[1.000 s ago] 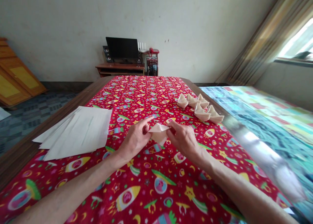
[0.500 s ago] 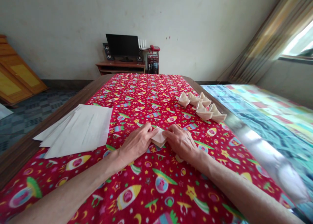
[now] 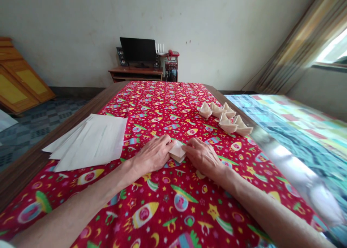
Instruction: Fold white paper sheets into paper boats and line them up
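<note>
A small folded piece of white paper (image 3: 177, 151) sits between my hands over the red patterned cloth (image 3: 173, 120). My left hand (image 3: 155, 152) pinches its left side, thumb on top and fingers curled. From the other side my right hand (image 3: 204, 155) grips the right corner between thumb and fingers. The undersides of the fingers are hidden. Several folded paper boats (image 3: 227, 123) stand grouped at the right, beyond my right hand. To the left lies a fanned stack of white paper sheets (image 3: 93, 141).
The cloth covers a dark wooden table (image 3: 81, 115). A bed (image 3: 303, 143) with a patterned cover adjoins its right side. Behind the far end are a desk (image 3: 135, 72) with a monitor (image 3: 137, 49) and a red telephone (image 3: 172, 54). A wooden cabinet (image 3: 24, 76) stands at left.
The whole view has shifted slightly to the right in the picture. Both hands still hold the folded paper in nearly the same place, with its shape little changed.
</note>
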A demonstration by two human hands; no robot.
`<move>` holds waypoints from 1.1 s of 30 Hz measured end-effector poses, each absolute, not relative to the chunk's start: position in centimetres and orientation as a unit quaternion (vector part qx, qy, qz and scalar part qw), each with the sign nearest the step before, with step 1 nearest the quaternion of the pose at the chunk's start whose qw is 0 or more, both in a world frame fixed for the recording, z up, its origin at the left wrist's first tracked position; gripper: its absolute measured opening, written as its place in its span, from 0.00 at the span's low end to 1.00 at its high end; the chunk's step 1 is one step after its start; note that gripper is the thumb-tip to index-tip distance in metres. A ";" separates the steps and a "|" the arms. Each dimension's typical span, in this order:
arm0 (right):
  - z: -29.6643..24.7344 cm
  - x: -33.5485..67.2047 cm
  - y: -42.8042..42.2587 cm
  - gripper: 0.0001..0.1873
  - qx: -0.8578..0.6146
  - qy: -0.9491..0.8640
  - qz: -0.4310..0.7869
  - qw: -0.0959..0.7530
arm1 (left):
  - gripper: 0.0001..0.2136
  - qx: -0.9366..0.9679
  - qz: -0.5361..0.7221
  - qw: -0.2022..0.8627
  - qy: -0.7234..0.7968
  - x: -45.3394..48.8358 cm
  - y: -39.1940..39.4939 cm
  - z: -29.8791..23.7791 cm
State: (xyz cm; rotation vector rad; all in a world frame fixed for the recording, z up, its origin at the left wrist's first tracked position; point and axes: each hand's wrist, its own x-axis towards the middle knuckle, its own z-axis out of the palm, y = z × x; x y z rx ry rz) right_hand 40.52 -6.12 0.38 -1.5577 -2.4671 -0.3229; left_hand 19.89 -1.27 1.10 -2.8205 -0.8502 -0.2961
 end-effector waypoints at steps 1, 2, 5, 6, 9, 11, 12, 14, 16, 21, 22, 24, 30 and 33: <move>0.4 40.6 -6.1 0.09 -0.527 -0.837 -0.105 0.108 | 0.13 -0.948 -0.110 0.089 -0.284 19.8 -1.5 1.1; 0.3 40.7 -6.1 0.09 -0.524 -0.838 -0.101 0.115 | 0.11 -0.949 -0.123 0.086 -0.279 19.7 -1.7 1.0; 0.2 40.8 -6.1 0.10 -0.517 -0.841 -0.093 0.128 | 0.10 -0.950 -0.172 0.081 -0.248 19.5 -2.0 0.6; 0.2 40.8 -6.1 0.10 -0.514 -0.843 -0.093 0.132 | 0.09 -0.950 -0.188 0.075 -0.238 19.4 -2.1 0.4; 0.3 40.9 -6.3 0.11 -0.477 -0.858 -0.113 0.154 | 0.09 -0.943 -0.236 0.033 -0.233 19.3 -1.8 -0.3; 0.2 40.9 -6.4 0.11 -0.436 -0.873 -0.130 0.175 | 0.10 -0.935 -0.261 0.001 -0.238 19.2 -1.6 -0.7; 0.2 41.0 -6.4 0.11 -0.418 -0.880 -0.131 0.185 | 0.10 -0.933 -0.269 -0.009 -0.241 19.2 -1.5 -0.9; 0.0 41.0 -6.4 0.11 -0.396 -0.888 -0.121 0.200 | 0.11 -0.931 -0.274 -0.017 -0.242 19.2 -1.3 -1.1; -0.2 41.1 -6.3 0.11 -0.390 -0.891 -0.104 0.207 | 0.11 -0.931 -0.275 -0.015 -0.241 19.2 -1.3 -1.2; -0.4 41.3 -6.1 0.10 -0.381 -0.898 -0.071 0.211 | 0.10 -0.941 -0.246 0.018 -0.233 19.1 -1.7 -0.5; -0.4 41.4 -6.0 0.10 -0.379 -0.898 -0.066 0.216 | 0.10 -0.944 -0.233 0.035 -0.230 19.1 -1.8 -0.3; -0.3 41.4 -6.1 0.09 -0.382 -0.893 -0.060 0.232 | 0.09 -0.949 -0.209 0.076 -0.222 19.0 -2.0 0.1; -0.5 41.6 -6.0 0.09 -0.406 -0.875 -0.016 0.264 | 0.07 -0.956 -0.178 0.089 -0.218 19.0 -2.2 0.3; -0.8 41.8 -5.6 0.08 -0.444 -0.850 0.045 0.281 | 0.07 -0.954 -0.192 0.041 -0.225 19.1 -2.0 0.0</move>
